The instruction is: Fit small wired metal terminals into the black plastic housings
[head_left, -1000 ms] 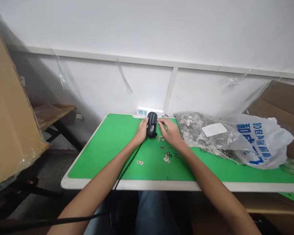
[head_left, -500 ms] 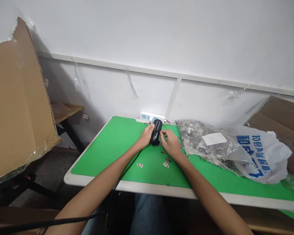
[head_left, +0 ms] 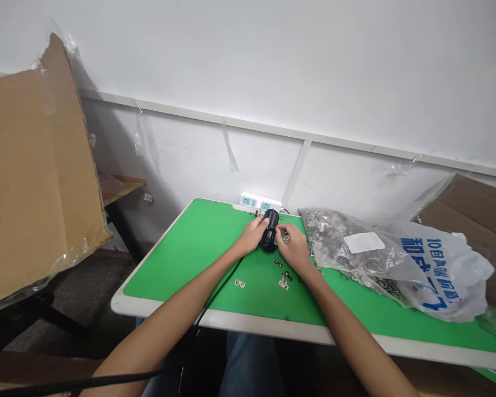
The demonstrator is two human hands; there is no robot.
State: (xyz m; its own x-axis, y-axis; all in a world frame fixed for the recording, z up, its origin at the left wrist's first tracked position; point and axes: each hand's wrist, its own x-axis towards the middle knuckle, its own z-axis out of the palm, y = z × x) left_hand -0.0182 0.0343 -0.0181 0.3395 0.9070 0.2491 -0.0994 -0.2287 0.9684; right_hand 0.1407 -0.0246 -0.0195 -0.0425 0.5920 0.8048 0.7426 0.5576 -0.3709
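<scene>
Gripped along its left side by my left hand (head_left: 251, 235) is a shiny black rounded cylindrical device (head_left: 270, 230), narrowed at the middle. It is held tilted over the green tabletop, near the back edge. My right hand (head_left: 294, 246) is at the device's right side, thumb and fingers pinched together close to its middle. Whatever those fingertips hold is too small to make out. Small metal pieces (head_left: 284, 280) lie below the hands, with a pair of pale metal pieces (head_left: 240, 284) farther left. A black cable (head_left: 219, 292) runs beneath my left forearm.
A white power strip (head_left: 259, 202) stands against the wall behind the green table mat (head_left: 169, 248). To the right are a clear bag of metal parts (head_left: 330, 237) and a white plastic bag (head_left: 450, 270). Large cardboard (head_left: 41, 165) rises on the left.
The view has shifted slightly, so the table sits lower and farther right. My right fingers have moved in closer to the black device, which my left hand still holds.
</scene>
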